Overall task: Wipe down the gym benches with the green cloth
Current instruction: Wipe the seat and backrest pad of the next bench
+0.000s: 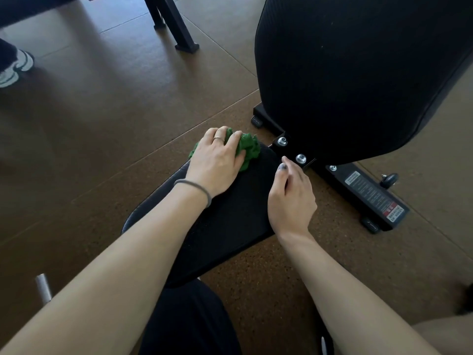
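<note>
Cloth [247,149]: green, soft, light, bunched at the seat [230,213] pad's far corner. My left hand [217,160] presses it flat-fingered; best gripped by its bunched middle. Right hand [291,198]: loosely curled, seemingly empty.

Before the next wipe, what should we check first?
1. Left hand presses on the green cloth: ok.
2. Cloth sits on the seat pad, at its far edge: ok.
3. Right hand is off the cloth, at the seat's side: ok.
4. Back pad wiped already: cannot tell.
5. Cloth spread flat: not ok, bunched up.
</note>
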`<state>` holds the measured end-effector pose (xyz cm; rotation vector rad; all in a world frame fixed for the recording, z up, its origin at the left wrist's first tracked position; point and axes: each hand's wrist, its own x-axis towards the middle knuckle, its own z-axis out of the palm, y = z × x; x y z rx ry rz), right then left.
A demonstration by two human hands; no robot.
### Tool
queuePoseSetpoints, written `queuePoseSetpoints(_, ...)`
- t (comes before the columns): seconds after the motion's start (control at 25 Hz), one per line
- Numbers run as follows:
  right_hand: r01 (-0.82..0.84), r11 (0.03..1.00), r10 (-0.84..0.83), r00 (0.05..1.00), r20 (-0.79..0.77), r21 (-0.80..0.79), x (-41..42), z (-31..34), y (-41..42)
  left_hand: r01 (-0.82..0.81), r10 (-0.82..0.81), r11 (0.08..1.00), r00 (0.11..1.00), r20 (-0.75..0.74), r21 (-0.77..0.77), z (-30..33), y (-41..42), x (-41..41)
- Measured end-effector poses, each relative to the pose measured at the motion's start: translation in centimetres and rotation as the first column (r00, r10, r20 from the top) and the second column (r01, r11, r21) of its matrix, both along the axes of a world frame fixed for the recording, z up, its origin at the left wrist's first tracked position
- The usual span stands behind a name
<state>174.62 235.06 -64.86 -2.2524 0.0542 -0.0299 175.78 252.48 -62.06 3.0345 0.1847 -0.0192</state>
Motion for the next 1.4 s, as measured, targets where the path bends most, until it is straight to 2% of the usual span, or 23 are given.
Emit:
queuePoseSetpoints(0.12,-0.014,1.0,0.014,1.0,0.0,0.007,0.0,0.1,0.0,-0.015,0.017,0.999,0.998,0.058,-0.041,0.6,1.9,-6.1)
queuePoseSetpoints(0.2,-0.007,1.0,0.007,1.0,0.006,-0.006,-0.1,0.0,0.2,-0.16,0.165,0.981,0.985,0.044,-0.105,1.6,2.9,-11.3)
queuePoseSetpoints(0.32,-0.01,1.0,0.01,1.0,0.017,-0.025,0.0,0.0,0.2,-0.297,0.296,0.95,0.955,-0.024,-0.093,1.3,3.2,-9.4)
queuePoseSetpoints(0.4,-0.017,1.0,0.017,1.0,0.01,-0.01,0.0,0.0,0.0,-0.318,0.308,0.938,0.947,-0.086,-0.138,1.3,3.0,-5.6)
queuePoseSetpoints(0.48,-0.014,1.0,0.014,1.0,-0.001,-0.006,0.1,0.0,-0.1,-0.316,0.3,0.934,0.947,-0.116,-0.166,1.5,2.9,-5.4)
queuePoseSetpoints(0.56,-0.018,1.0,0.018,1.0,0.004,-0.011,0.0,0.0,-0.1,-0.322,0.314,0.937,0.946,-0.079,-0.135,2.0,3.0,-9.4)
queuePoseSetpoints(0.72,-0.018,0.999,0.018,1.0,0.015,-0.043,0.1,-0.2,0.1,-0.463,0.462,0.877,0.886,-0.041,-0.131,2.6,3.4,-17.5)
queuePoseSetpoints(0.84,-0.019,0.998,0.02,0.999,0.025,-0.063,0.0,-0.3,0.2,-0.458,0.459,0.883,0.888,-0.017,-0.105,1.6,3.5,-12.9)
queuePoseSetpoints(0.96,-0.031,0.998,0.033,0.999,0.021,-0.06,0.1,-0.1,0.0,-0.409,0.405,0.907,0.913,-0.055,-0.104,1.1,2.7,-9.2)
queuePoseSetpoints(1.08,-0.04,0.998,0.041,0.999,0.026,-0.049,0.1,-0.1,-0.2,-0.383,0.388,0.917,0.921,0.024,-0.115,1.5,2.8,-14.5)
queuePoseSetpoints(1.2,-0.019,0.998,0.021,0.999,0.029,-0.053,0.0,-0.1,0.0,-0.439,0.474,0.854,0.878,0.068,-0.279,1.4,2.1,-21.2)
queuePoseSetpoints(1.28,-0.021,0.998,0.023,0.999,0.027,-0.062,-0.1,0.0,0.2,-0.461,0.508,0.826,0.859,0.073,-0.325,0.8,0.7,-23.6)
queuePoseSetpoints(1.32,-0.017,0.998,0.018,1.0,0.025,-0.068,-0.2,0.0,0.2,-0.459,0.506,0.833,0.858,0.091,-0.31,0.4,0.2,-24.1)
queuePoseSetpoints(1.4,-0.006,0.997,0.009,1.0,0.03,-0.079,-0.2,-0.1,0.3,-0.389,0.418,0.901,0.896,0.149,-0.189,0.0,0.6,-22.9)
